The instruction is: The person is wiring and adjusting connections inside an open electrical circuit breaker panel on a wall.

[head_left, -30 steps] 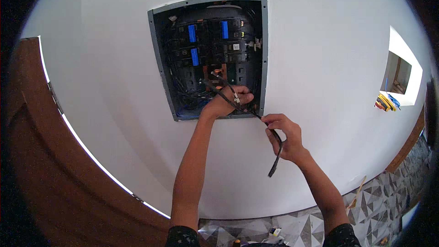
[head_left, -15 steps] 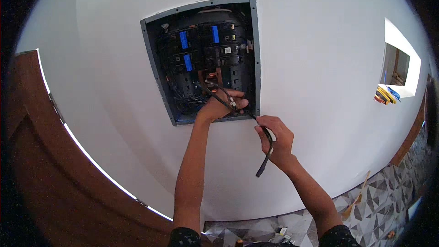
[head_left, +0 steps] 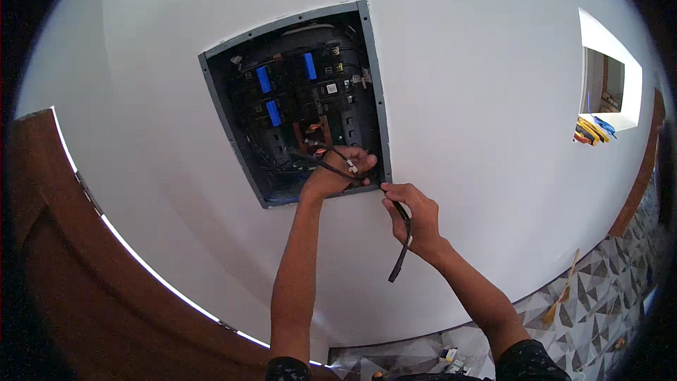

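Open electrical panel in a white wall, worked with two bare hands. The dark cable (head_left: 400,261) runs from inside the grey metal box (head_left: 379,102), across the left hand (head_left: 331,175), past the lower right corner of the frame to the right hand (head_left: 415,219), its free end hanging in front of the wall. The right fingers grasp the cable; the left fingers curl among the leads beside white tags (head_left: 352,166), but whether they close on anything cannot be told. Likely faults: a hard pull over the frame's edge could scrape the cable's jacket; a loose right grip could let the cable slip; the inner lead ends, lying near the copper-coloured bars (head_left: 326,130), could touch them if tugged, a serious hazard should the panel be live, which cannot be seen.
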### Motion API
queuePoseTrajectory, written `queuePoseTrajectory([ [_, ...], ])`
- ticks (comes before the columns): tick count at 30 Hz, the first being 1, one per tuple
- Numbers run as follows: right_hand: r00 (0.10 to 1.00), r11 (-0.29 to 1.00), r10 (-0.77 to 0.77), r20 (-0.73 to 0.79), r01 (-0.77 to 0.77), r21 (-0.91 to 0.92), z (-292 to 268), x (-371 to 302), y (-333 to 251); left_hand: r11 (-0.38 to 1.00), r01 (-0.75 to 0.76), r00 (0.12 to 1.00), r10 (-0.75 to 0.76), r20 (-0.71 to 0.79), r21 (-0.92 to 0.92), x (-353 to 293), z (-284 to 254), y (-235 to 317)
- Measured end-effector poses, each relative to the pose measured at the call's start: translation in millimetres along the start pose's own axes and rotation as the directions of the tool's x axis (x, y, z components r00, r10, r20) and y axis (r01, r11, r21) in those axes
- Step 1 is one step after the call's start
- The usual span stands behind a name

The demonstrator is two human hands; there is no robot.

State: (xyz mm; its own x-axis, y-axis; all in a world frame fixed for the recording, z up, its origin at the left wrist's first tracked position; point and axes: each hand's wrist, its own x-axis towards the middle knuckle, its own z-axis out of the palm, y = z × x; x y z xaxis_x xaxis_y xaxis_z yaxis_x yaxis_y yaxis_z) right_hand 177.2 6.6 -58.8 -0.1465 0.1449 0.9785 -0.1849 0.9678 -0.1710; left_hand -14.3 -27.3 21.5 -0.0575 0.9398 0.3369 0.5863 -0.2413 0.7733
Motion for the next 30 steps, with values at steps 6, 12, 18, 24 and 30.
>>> queuePoseTrajectory([
  [6, 0.999, 0.995, 0.045, 0.023, -0.047, 0.083, -2.0, 0.5, 8.4, 0.996, -0.048, 0.998, 0.044, -0.043, -0.080, 1.0, 2.6, -6.1],
  [12, 0.999, 0.994, 0.025, 0.045, -0.029, 0.107, -4.7, 3.0, 10.6, 0.999, -0.007, 0.999, 0.009, -0.049, 0.034, 0.9, 1.0, -1.1],
  [18, 0.996, 0.973, 0.070, 0.058, -0.081, 0.215, -7.9, 1.9, 23.2, 1.000, -0.009, 0.993, 0.005, -0.120, -0.030, -2.0, 5.8, 3.3],
  [24, 0.999, 0.986, 0.035, -0.036, -0.029, 0.167, -11.1, 6.5, 14.1, 0.999, -0.002, 0.998, -0.001, -0.059, -0.051, 0.7, 5.7, 2.8],
  [30, 0.978, 0.944, 0.210, 0.001, -0.203, 0.260, -14.4, 5.6, 6.7, 0.994, -0.083, 0.993, 0.077, 0.090, 0.065, -6.6, -9.5, 7.6],
])
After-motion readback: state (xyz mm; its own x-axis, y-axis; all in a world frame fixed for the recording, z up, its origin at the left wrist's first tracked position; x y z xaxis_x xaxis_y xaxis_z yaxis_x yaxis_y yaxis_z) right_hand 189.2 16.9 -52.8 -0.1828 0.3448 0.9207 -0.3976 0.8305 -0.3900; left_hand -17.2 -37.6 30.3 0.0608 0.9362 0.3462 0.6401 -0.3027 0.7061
